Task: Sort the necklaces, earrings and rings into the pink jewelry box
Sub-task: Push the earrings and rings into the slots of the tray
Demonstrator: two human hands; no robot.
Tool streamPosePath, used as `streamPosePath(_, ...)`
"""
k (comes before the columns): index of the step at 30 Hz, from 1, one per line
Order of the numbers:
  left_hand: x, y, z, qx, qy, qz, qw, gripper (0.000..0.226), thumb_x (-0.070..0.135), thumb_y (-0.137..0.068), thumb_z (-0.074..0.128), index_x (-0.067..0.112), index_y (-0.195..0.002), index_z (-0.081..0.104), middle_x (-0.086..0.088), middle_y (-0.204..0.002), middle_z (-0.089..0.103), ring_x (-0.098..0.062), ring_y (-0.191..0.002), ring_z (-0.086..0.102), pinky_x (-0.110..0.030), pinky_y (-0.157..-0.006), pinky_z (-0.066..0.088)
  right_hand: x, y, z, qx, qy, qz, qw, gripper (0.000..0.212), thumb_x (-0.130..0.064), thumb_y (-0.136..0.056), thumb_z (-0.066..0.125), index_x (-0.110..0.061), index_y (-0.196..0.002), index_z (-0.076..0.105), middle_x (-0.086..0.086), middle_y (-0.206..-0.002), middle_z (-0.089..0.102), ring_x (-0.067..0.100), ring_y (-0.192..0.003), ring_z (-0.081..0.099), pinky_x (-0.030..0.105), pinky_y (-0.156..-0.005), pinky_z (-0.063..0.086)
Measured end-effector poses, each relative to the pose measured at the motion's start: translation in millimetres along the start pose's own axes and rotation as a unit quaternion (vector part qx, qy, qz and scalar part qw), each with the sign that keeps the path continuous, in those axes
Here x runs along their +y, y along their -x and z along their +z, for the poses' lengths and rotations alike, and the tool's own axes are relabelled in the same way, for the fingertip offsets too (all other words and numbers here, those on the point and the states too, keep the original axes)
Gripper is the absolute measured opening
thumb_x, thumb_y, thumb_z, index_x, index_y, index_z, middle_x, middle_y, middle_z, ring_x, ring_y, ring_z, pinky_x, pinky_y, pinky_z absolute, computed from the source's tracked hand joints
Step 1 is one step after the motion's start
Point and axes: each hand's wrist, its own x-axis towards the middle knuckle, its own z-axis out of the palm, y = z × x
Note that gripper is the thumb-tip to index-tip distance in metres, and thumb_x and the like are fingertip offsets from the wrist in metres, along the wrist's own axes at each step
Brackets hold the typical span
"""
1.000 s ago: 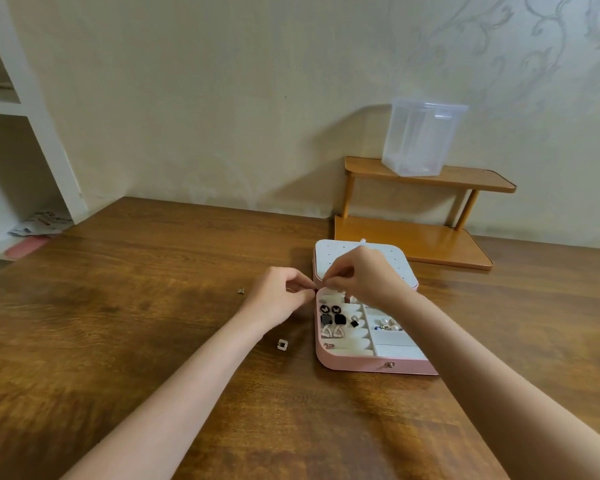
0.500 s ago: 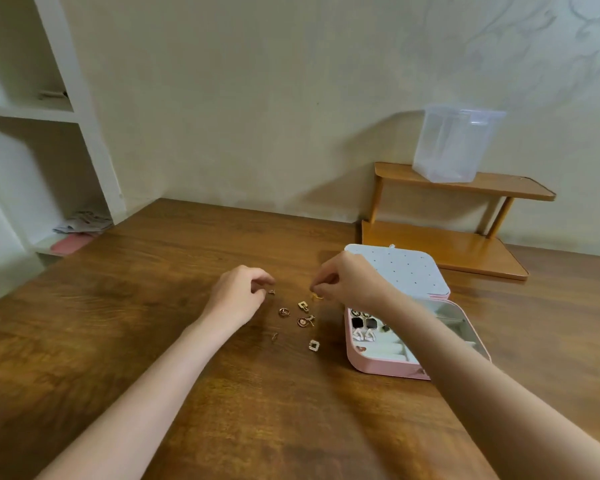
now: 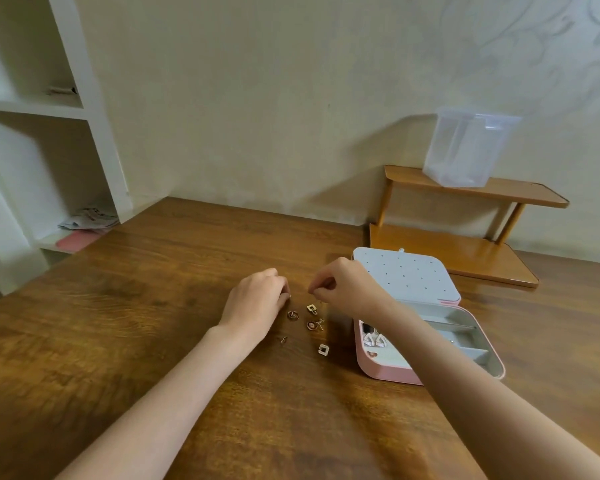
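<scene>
The pink jewelry box point(image 3: 388, 370) lies open at the right, its white perforated lid point(image 3: 406, 275) folded back. Earrings sit in its left compartments, partly hidden by my right forearm. Several loose earrings lie on the table: a round one point(image 3: 292, 315), a gold square one point(image 3: 312, 309), a round one with a pin point(image 3: 312, 324), a tiny one point(image 3: 283, 340) and a silver square one point(image 3: 323, 349). My left hand point(image 3: 257, 303) rests on the table, fingertips closed on a tiny earring point(image 3: 289, 296). My right hand point(image 3: 343, 285) hovers above the pile, thumb and forefinger pinched; nothing shows between them.
A two-tier wooden stand point(image 3: 465, 251) is behind the box, with a clear plastic container point(image 3: 465, 150) on its top shelf. White wall shelves point(image 3: 49, 109) holding papers stand at the left. The wooden table point(image 3: 153, 306) ends at the wall.
Both hands left the box, where they were pinched together, and moved left to the loose earrings. The view swung left, so the box now sits further right.
</scene>
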Motion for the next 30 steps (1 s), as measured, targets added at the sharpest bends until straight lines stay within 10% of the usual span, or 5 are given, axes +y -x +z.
streamPosePath(13, 48, -7, -10, -0.06, 0.337, -0.107, 0.933, 0.019, 0.022, -0.093, 0.054, 0.012, -0.101, 0.068, -0.002, -0.091, 0.068, -0.011, -0.078, 0.058, -0.017, -0.059, 0.042, 18, 16, -39, 0.024, -0.148, 0.037, 0.988, 0.011, -0.006, -0.083, 0.064, -0.004, -0.09, 0.073, 0.003, -0.075, 0.068, 0.01, -0.065, 0.062, 0.02, -0.064, 0.053)
streamPosePath(30, 75, -13, 0, -0.143, 0.358, -0.116, 0.915, 0.013, 0.026, -0.087, 0.062, 0.019, -0.094, 0.071, 0.004, -0.098, 0.066, -0.011, -0.098, 0.055, -0.03, -0.088, 0.044, 49, 39, -55, -0.019, -0.065, 0.109, 0.992, 0.013, -0.015, -0.081, 0.07, -0.007, -0.09, 0.074, -0.009, -0.068, 0.06, 0.002, -0.058, 0.049, 0.008, -0.05, 0.034)
